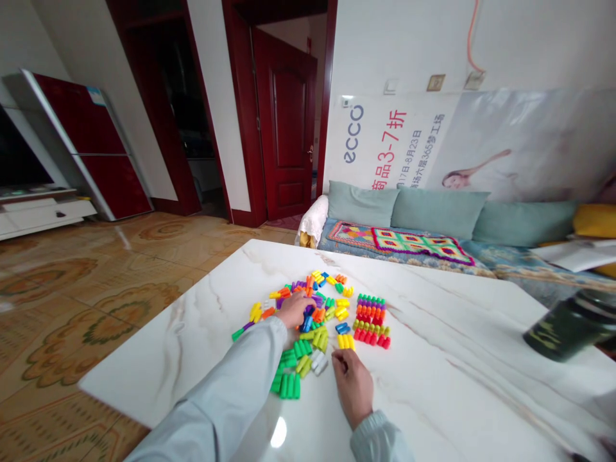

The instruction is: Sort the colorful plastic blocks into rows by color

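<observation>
A loose pile of small colourful plastic blocks (308, 308) lies on a white marble table (433, 359). My left hand (294, 310) rests on the pile, fingers curled over blocks near a blue and orange one; what it grips is hidden. My right hand (353, 383) lies on the table just below a yellow block (345, 341), fingers bent and pinched together. To the right of the pile stands a neat stack of joined rows (371, 319) in green, purple, orange, red and yellow-green. Several green blocks (289, 382) lie between my arms.
A dark green cylinder (572, 324) lies at the table's right edge. Behind the table runs a sofa (433, 218) with teal cushions and a patterned mat. A tiled floor (72, 289) spreads left, with a red door (289, 128) beyond.
</observation>
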Available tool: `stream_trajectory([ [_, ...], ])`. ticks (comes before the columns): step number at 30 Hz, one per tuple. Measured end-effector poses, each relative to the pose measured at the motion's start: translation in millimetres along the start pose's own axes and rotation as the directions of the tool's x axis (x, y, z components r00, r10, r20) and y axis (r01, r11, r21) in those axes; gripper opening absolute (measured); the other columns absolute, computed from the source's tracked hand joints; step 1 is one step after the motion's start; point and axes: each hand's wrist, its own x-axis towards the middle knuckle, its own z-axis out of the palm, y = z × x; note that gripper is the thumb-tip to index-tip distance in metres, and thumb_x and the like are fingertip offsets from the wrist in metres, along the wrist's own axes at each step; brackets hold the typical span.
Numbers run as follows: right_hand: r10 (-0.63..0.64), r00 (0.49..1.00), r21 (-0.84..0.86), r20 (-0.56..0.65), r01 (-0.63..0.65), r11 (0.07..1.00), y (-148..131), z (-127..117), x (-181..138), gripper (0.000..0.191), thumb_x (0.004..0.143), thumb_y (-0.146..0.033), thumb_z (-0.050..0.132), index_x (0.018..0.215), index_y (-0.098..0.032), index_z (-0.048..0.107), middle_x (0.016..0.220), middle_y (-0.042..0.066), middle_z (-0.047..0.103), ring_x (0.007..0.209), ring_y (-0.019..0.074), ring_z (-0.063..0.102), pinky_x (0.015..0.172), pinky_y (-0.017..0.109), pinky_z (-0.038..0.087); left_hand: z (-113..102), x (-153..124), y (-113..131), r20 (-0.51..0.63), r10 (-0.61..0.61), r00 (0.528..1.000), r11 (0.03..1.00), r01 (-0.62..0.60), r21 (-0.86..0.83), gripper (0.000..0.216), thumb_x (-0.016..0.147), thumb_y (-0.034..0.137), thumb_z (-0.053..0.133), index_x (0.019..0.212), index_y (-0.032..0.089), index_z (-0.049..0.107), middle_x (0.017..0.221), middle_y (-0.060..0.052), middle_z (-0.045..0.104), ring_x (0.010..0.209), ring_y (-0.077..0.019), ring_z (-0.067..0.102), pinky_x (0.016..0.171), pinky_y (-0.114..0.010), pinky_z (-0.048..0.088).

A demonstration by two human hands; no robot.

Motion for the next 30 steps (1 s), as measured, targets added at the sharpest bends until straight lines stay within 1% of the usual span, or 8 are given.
stream_trajectory([
  [3,-0.005,1.000,0.002,-0.001,0.005,1.000,-0.5,0.3,0.3,0.025,0.089,-0.033,0.044,0.085,-0.023,0.066,0.082,0.002,0.071,0.070,0.0155,0.066,0.061,0.023,0.043,-2.7,-1.6,-3.8,-0.066,-0.024,0.998,0.995,0.018,-0.095,0.045,0.066,-0.004,0.054,0.098,0.020,0.074,0.106,-0.008,0.066,0.109,-0.0255,0.059,0.100,-0.038,0.043],
  [8,-0.004,1.000,-0.005,-0.030,0.004,1.000,-2.8,-0.8,0.8,0.025,0.087,-0.033,0.045,0.084,-0.022,0.067,0.081,0.002,0.072,0.070,0.0156,0.067,0.060,0.023,0.044,-16.3,-2.3,-10.3,-0.130,-0.072,0.989,0.949,0.028,-0.315,0.048,0.067,0.001,0.058,0.111,0.017,0.068,0.109,-0.006,0.070,0.103,-0.0208,0.063,0.095,-0.032,0.048],
  [12,-0.013,0.999,-0.009,-0.032,0.012,1.000,-2.9,-1.9,0.4,0.026,0.088,-0.034,0.044,0.084,-0.023,0.067,0.083,0.003,0.073,0.072,0.0168,0.068,0.061,0.023,0.045,-29.7,-3.3,-9.1,-0.139,-0.102,0.985,0.885,0.026,-0.466,0.044,0.073,0.011,0.062,0.117,0.014,0.064,0.112,-0.008,0.070,0.097,-0.0193,0.065,0.088,-0.029,0.051],
  [16,0.013,1.000,-0.014,-0.009,-0.013,1.000,-2.1,-1.1,-0.2,0.028,0.089,-0.035,0.042,0.085,-0.023,0.067,0.084,0.003,0.073,0.072,0.0177,0.068,0.060,0.025,0.045,-40.0,-4.8,-1.1,-0.102,-0.120,0.988,0.832,0.044,-0.552,0.045,0.076,0.025,0.067,0.119,0.011,0.064,0.111,-0.010,0.070,0.094,-0.0196,0.066,0.081,-0.028,0.052],
  [19,0.030,1.000,-0.017,0.004,-0.030,0.999,-2.3,-0.8,-0.4,0.027,0.089,-0.035,0.042,0.086,-0.023,0.067,0.084,0.003,0.073,0.073,0.0182,0.068,0.061,0.025,0.045,-44.1,-6.2,5.6,-0.078,-0.139,0.987,0.821,0.071,-0.566,0.048,0.078,0.039,0.067,0.116,0.010,0.065,0.105,-0.010,0.072,0.088,-0.0195,0.066,0.075,-0.027,0.052],
  [22,0.030,0.999,-0.011,0.017,-0.029,1.000,-3.1,-1.5,-0.6,0.028,0.089,-0.036,0.042,0.087,-0.022,0.066,0.085,0.003,0.072,0.074,0.0183,0.068,0.063,0.026,0.045,-44.6,-7.9,9.3,-0.065,-0.155,0.986,0.838,0.096,-0.538,0.044,0.077,0.045,0.067,0.102,0.009,0.071,0.088,-0.008,0.073,0.080,-0.0194,0.065,0.070,-0.026,0.050],
  [26,0.019,1.000,-0.007,0.008,-0.018,1.000,-4.0,-2.4,-0.8,0.028,0.089,-0.035,0.042,0.086,-0.022,0.066,0.085,0.004,0.072,0.074,0.0182,0.068,0.063,0.026,0.045,-40.9,-10.2,7.4,-0.049,-0.178,0.983,0.876,0.136,-0.463,0.035,0.073,0.045,0.067,0.076,0.010,0.072,0.065,-0.004,0.068,0.066,-0.0187,0.062,0.062,-0.027,0.046],
  [30,0.005,1.000,-0.001,-0.006,-0.005,1.000,-5.3,-2.5,-0.3,0.027,0.088,-0.033,0.043,0.084,-0.022,0.067,0.085,0.004,0.072,0.074,0.0179,0.067,0.063,0.025,0.045,-34.7,-9.5,-0.3,-0.070,-0.190,0.979,0.909,0.148,-0.390,0.026,0.068,0.037,0.069,0.074,0.012,0.072,0.064,-0.003,0.068,0.065,-0.0193,0.062,0.061,-0.027,0.044],
])
